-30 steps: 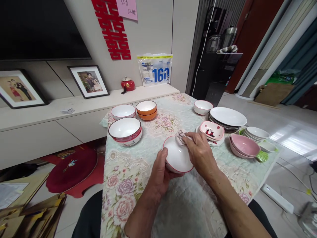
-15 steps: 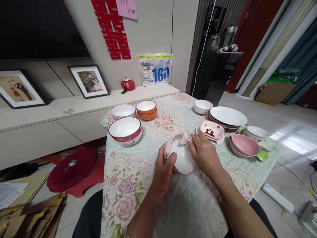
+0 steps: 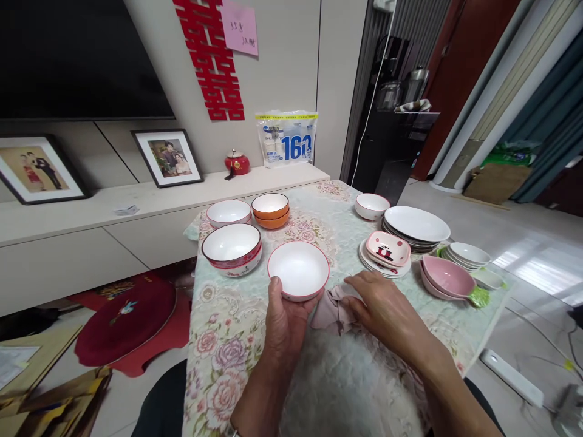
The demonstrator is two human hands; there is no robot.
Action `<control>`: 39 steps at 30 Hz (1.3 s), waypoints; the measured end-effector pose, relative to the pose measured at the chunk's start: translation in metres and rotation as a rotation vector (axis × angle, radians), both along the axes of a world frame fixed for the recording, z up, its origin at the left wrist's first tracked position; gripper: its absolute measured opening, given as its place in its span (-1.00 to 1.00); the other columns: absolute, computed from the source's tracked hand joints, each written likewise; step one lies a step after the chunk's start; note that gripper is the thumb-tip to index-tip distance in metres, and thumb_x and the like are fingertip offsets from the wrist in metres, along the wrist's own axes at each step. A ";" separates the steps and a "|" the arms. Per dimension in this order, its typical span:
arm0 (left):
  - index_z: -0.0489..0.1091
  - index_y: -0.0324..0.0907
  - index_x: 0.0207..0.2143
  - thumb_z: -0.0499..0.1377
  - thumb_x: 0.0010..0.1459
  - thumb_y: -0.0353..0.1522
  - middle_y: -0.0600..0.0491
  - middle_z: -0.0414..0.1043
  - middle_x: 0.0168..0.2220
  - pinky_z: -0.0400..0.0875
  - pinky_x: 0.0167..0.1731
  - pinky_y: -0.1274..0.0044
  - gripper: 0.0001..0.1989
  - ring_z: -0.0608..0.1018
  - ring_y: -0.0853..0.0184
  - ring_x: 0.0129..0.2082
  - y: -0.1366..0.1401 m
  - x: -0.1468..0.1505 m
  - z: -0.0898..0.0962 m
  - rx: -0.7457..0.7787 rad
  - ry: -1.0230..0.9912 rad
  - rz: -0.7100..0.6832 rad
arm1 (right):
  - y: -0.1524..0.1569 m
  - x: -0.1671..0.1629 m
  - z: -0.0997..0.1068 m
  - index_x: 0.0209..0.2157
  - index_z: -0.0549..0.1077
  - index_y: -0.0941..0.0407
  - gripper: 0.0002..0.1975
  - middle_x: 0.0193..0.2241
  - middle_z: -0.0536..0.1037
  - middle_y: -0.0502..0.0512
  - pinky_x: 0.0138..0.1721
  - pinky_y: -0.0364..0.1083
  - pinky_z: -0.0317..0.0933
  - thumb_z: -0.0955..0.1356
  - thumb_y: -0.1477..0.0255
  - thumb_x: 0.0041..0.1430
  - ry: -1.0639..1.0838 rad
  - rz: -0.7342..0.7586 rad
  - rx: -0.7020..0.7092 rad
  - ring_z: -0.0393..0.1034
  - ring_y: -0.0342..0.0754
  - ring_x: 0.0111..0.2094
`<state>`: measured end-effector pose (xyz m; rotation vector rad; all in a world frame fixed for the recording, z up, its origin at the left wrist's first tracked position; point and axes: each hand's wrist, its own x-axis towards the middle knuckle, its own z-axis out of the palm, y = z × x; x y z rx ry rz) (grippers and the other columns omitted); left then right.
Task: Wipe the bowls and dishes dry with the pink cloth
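Note:
My left hand (image 3: 289, 318) holds a white bowl (image 3: 298, 270) with a thin red rim, thumb at the rim and fingers underneath. The bowl is nearly upright, tipped slightly toward me. Beside it, my right hand (image 3: 385, 306) grips a pale pinkish cloth (image 3: 334, 312), which hangs bunched below the fingers, apart from the bowl's inside. Left of the bowl stand a red-patterned bowl (image 3: 232, 243) stacked on another, a pinkish-white bowl (image 3: 228, 212), and two stacked orange bowls (image 3: 271, 211). A pink rectangular dish (image 3: 388, 249) rests on small plates right of my right hand.
A flowered tablecloth (image 3: 228, 358) covers the table. Along its right side are large white plates (image 3: 416, 223), a white bowl (image 3: 372, 206), pink leaf-shaped bowls (image 3: 449, 276) and small white bowls (image 3: 469, 254). Behind, a low cabinet (image 3: 182, 197) carries photo frames, a red jar and a bag.
The bowl has moved left and turned from steeply tilted to nearly level. My right hand has drawn the cloth out of the bowl and lowered it beside it.

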<state>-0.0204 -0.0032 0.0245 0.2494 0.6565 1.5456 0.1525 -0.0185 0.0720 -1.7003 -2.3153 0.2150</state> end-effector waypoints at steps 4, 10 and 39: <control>0.32 -0.14 0.19 0.20 0.21 -0.12 -0.18 0.46 0.14 0.49 0.02 0.18 -0.45 0.52 0.00 0.11 -0.001 0.003 -0.004 0.014 -0.053 -0.097 | -0.009 -0.020 0.004 -0.01 0.43 0.11 -0.67 -0.04 0.51 0.21 0.06 0.11 0.13 0.35 0.59 0.18 0.059 0.152 0.258 0.34 0.12 0.03; 0.34 -0.32 0.18 0.12 0.24 -0.02 -0.25 0.55 0.00 0.43 0.08 0.22 -0.36 0.56 0.00 0.05 0.000 0.006 -0.009 -0.027 -0.107 -0.259 | 0.000 -0.047 -0.031 -0.38 0.41 0.10 -0.80 -0.47 0.49 -0.02 0.05 0.11 -0.01 0.30 0.67 0.24 -0.048 0.197 0.430 0.35 -0.05 -0.35; 0.39 -0.23 -0.10 0.35 0.03 -0.32 -0.18 0.57 -0.19 0.48 -0.12 0.34 -0.62 0.63 0.14 -0.17 0.017 0.017 -0.026 -0.218 0.026 -0.354 | 0.239 0.121 0.031 -0.08 0.54 0.14 -0.73 -0.25 0.64 0.32 -0.07 0.11 0.06 0.26 0.42 0.31 -0.425 -0.484 0.153 0.48 0.20 -0.13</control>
